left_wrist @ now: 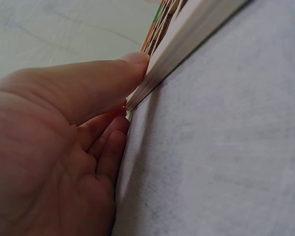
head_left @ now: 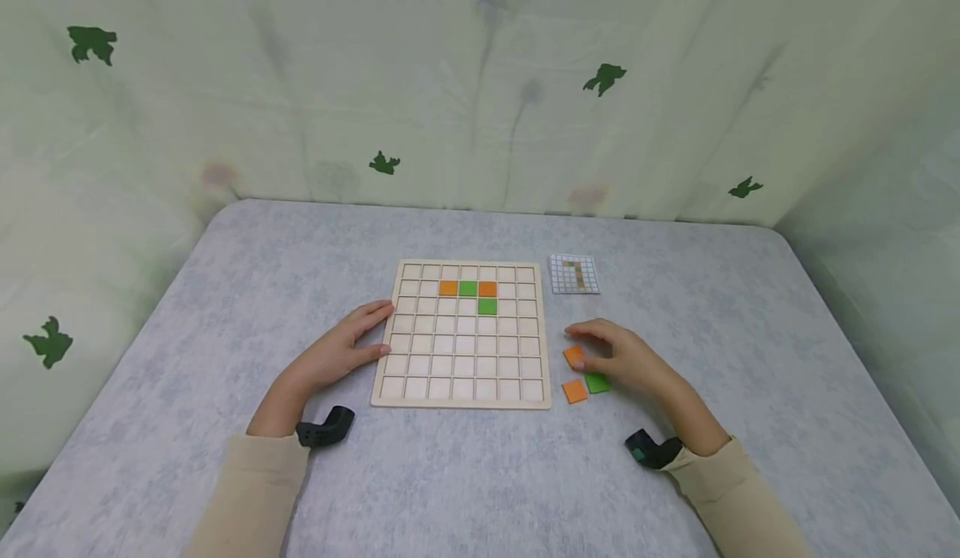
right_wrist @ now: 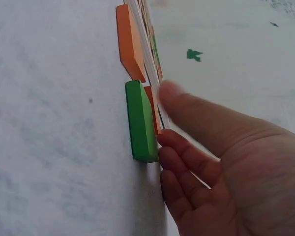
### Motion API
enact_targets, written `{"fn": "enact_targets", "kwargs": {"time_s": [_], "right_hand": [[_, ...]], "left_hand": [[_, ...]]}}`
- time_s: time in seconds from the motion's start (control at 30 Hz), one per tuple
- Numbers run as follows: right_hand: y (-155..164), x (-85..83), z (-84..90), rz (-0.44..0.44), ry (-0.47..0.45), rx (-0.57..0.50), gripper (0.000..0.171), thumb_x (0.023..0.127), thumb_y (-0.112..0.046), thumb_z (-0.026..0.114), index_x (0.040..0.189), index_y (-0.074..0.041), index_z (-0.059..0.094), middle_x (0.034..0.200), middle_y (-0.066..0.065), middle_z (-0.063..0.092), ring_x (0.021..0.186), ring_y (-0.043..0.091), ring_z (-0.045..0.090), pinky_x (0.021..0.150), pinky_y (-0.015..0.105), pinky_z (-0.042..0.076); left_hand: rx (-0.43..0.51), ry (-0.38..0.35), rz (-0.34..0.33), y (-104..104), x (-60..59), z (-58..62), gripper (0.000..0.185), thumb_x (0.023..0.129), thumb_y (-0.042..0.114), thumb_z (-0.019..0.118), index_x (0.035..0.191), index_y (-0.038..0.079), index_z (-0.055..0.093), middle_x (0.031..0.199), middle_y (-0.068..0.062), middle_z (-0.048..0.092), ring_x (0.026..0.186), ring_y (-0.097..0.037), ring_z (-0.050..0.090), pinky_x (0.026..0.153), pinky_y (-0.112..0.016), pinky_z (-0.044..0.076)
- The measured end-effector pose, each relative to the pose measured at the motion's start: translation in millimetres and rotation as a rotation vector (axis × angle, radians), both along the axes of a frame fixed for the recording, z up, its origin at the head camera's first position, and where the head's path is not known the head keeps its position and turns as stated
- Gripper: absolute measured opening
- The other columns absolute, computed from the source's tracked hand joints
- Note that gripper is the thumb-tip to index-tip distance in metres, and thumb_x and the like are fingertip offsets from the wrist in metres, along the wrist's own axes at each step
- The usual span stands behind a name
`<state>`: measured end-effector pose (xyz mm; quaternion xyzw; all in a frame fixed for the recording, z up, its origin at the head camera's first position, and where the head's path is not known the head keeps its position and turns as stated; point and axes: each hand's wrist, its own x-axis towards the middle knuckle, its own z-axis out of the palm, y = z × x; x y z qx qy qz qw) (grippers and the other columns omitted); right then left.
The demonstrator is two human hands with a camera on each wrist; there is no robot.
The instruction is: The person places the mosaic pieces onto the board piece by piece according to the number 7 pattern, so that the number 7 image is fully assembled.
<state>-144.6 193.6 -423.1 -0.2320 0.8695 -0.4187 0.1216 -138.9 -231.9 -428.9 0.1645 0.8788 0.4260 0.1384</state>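
Note:
A wooden grid board [head_left: 461,404] lies flat on the table, with orange tile [head_left: 448,289], green tile [head_left: 468,289] and orange tile [head_left: 487,289] in a row, plus another green tile [head_left: 487,307] under the right-hand one. My left hand [head_left: 337,348] rests at the board's left edge, thumb and fingertips against it. Right of the board, my right hand [head_left: 626,359] is over loose tiles, its thumb apart from the fingers. Beneath it lie a green tile [right_wrist: 140,123] and an orange tile [head_left: 572,355], both partly covered in the head view; a second orange tile [head_left: 575,391] lies nearer me.
A small printed pattern card [head_left: 562,284] with a coloured grid lies beyond the loose tiles, beside the board's upper right corner. The mottled grey table [head_left: 465,483] backs onto a pale curtain [head_left: 450,82] with green shapes. Dark wrist devices sit on both wrists.

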Motion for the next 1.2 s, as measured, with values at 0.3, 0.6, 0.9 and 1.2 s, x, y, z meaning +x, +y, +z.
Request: {"fn": "enact_targets", "kwargs": {"time_s": [0.3,0.6,0.9,1.2], "right_hand": [[-2.1,-0.8,-2.7,0.039,0.059,0.077,0.027,0.081,-0.02,0.068,0.105,-0.01,0.063,0.107,0.0,0.055,0.104,0.019,0.049,0.091,0.04,0.037],[-24.7,-5.6,16.7,0.043,0.186,0.03,0.028,0.081,-0.016,0.068,0.107,-0.008,0.063,0.1,-0.001,0.059,0.09,0.017,0.053,0.079,0.035,0.044],[-75.9,-16.1,23.5,0.045,0.244,-0.062,0.029,0.081,-0.015,0.068,0.108,-0.005,0.064,0.1,0.001,0.059,0.089,0.018,0.053,0.076,0.033,0.045],[-114.4,-24.2,-0.8,-0.034,0.174,-0.056,0.026,0.082,-0.02,0.068,0.104,-0.007,0.063,0.098,0.0,0.057,0.085,0.012,0.05,0.074,0.027,0.044]], "left_hand": [[0.025,-0.011,-0.001,-0.1,0.4,0.5,0.067,0.087,0.023,0.061,0.142,0.006,0.027,0.147,-0.011,0.017,0.134,-0.031,0.008,0.102,-0.053,0.012],[0.037,-0.015,-0.004,0.8,1.3,2.6,0.067,0.087,0.022,0.061,0.142,0.005,0.027,0.146,-0.012,0.016,0.134,-0.031,0.008,0.102,-0.053,0.012],[0.011,-0.008,-0.008,0.6,-0.2,-1.0,0.067,0.087,0.024,0.06,0.142,0.005,0.026,0.147,-0.011,0.016,0.134,-0.031,0.007,0.102,-0.052,0.012],[0.027,-0.019,-0.001,0.4,1.0,1.2,0.067,0.087,0.023,0.06,0.142,0.006,0.026,0.147,-0.011,0.016,0.134,-0.03,0.007,0.102,-0.053,0.012]]}}
